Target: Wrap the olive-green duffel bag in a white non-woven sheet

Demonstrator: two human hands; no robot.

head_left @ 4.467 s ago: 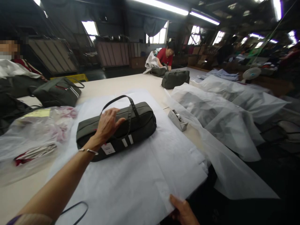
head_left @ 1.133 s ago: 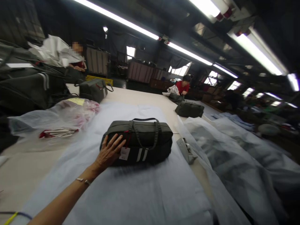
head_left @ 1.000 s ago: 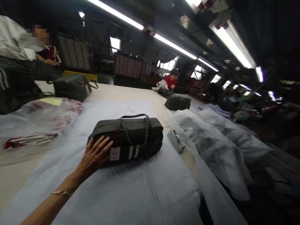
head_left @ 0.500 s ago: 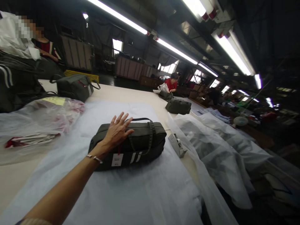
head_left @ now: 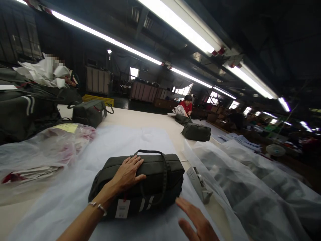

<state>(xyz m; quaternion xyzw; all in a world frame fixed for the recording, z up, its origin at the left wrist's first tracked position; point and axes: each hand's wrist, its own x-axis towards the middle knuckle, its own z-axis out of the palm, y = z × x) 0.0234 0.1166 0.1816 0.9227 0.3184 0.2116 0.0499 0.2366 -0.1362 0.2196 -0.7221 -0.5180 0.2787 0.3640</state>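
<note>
A dark green duffel bag point(head_left: 155, 170) with two white stripes lies on a sheet of whitish plastic point(head_left: 140, 137). Its strap handle stands up over the top, and a white hang tag point(head_left: 122, 209) dangles on the front from a red loop. My left hand point(head_left: 130, 174), a bracelet at its wrist, rests flat on the bag's top with the fingers stretched out. Close to the bag's lower right corner is my right hand point(head_left: 197, 219), fingers apart and holding nothing; whether a fingertip touches the bag I cannot tell.
Left are clear plastic bags point(head_left: 75, 140) and more dark bags point(head_left: 87, 112). A grey-white tape dispenser-like object point(head_left: 200, 187) lies right of the duffel, beside plastic-wrapped goods point(head_left: 240, 187). Farther back, a person in red point(head_left: 186, 106) works near another duffel point(head_left: 197, 132).
My right hand has come into view at the lower right. My left hand stays on the bag, its fingers now lying flatter. The view has tilted up, so things sit lower.
</note>
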